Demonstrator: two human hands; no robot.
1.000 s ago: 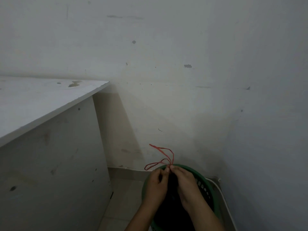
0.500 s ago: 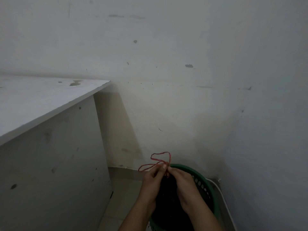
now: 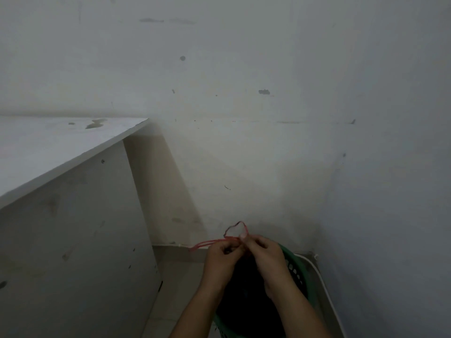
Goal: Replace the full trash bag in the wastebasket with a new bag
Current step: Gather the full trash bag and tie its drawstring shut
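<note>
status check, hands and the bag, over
Left hand and right hand both pinch the red drawstring. Black trash bag sits in the green wastebasket, not lifted. Nothing in the way.

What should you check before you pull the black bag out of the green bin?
1. Both hands on the red drawstring: ok, left hand and right hand pinch it.
2. Knot finished: cannot tell, a loop stands up and loose ends trail left.
3. Black trash bag inside the green wastebasket: ok.
4. Bag top gathered shut: cannot tell, hands hide it.
5. New bag ready nearby: cannot tell, none in view.
</note>
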